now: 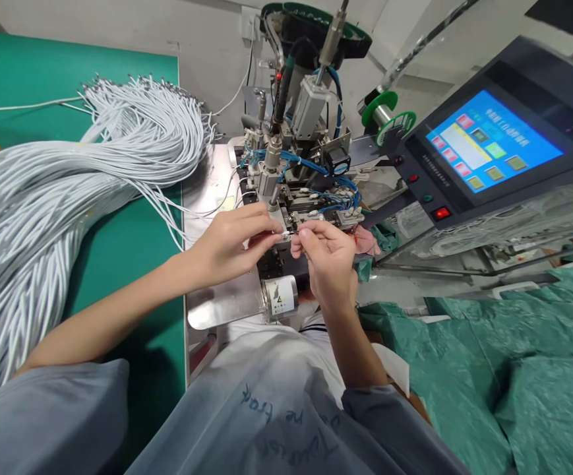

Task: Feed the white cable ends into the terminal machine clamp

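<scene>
Nearest is the person's grey shirt (pixel 286 409), with dark lettering across its front. Just beyond it, a small cylinder with a white label (pixel 280 295) lies on its side at the edge of the machine. Above it the two hands meet: the left hand (pixel 231 241) pinches a small white cable end (pixel 286 234) between thumb and forefinger, and the right hand (pixel 328 254) closes its fingertips on the darker tip. The cable end is right in front of the machine (pixel 276 171), a cluster of metal cylinders and blue tubes. To the left, a thick bundle of white cables (pixel 132 152) lies over the green counter (pixel 132 257). To the right is a tilted control panel with a lit blue screen (pixel 494 142). Farther back are a green-rimmed spool (pixel 388 119) and, behind the machine, a dark round bowl (pixel 355 43).
</scene>
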`<state>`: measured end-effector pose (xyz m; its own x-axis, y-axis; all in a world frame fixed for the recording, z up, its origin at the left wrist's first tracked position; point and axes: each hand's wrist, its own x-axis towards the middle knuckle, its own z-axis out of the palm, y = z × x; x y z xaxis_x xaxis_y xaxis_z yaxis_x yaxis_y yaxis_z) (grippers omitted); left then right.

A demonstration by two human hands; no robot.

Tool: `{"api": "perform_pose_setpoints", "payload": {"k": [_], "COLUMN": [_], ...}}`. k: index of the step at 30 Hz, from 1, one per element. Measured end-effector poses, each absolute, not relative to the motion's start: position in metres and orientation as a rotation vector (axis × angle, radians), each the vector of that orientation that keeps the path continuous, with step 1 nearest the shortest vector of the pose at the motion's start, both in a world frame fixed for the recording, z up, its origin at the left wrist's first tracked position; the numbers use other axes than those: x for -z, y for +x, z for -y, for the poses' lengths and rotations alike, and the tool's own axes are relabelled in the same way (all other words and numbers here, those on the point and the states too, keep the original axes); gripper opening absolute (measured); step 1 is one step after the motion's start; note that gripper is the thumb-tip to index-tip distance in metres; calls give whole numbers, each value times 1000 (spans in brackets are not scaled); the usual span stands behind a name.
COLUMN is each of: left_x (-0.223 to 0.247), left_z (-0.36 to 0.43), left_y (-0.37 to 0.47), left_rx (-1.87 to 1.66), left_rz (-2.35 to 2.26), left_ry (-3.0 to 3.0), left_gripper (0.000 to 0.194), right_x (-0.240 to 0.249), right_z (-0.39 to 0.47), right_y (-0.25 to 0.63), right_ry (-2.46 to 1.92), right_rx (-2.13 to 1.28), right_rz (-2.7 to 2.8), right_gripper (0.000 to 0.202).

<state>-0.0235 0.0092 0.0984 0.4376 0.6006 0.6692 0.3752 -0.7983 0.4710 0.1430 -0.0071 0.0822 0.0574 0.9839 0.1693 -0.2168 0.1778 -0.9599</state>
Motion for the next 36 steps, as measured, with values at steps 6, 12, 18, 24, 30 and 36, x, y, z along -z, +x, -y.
{"api": "perform_pose_setpoints", "payload": {"k": [6,12,18,24,30,36], "left_x": [-101,-98,-92,-93,-92,-89], "left_z": [-11,-13,-12,-14,-18,-19], "left_y": [-23,-21,-16,-14,-13,-14], "left_rx": [-1135,-1078,-1082,-990,-939,-915], "left_rz": [-811,-808,-772,-739,-662,-635], "left_ry": [2274,2098,1886,1589,1389,1333], "left_gripper": [12,10,10,17,16,15], "right_x": [-88,-92,-89,-90,-91,-90], "right_z": [8,6,4,6,10,13], "right_y": [141,143,143,141,138,135], "right_ry": [-993,-1045,-1041,-1071,-1086,-1115], "right_rx": [-1084,-1005,-966,-978,-991,-971], "right_rz": [1124,1229,1275,1263,1209,1175], "right_gripper": [6,6,6,7,8,10]}}
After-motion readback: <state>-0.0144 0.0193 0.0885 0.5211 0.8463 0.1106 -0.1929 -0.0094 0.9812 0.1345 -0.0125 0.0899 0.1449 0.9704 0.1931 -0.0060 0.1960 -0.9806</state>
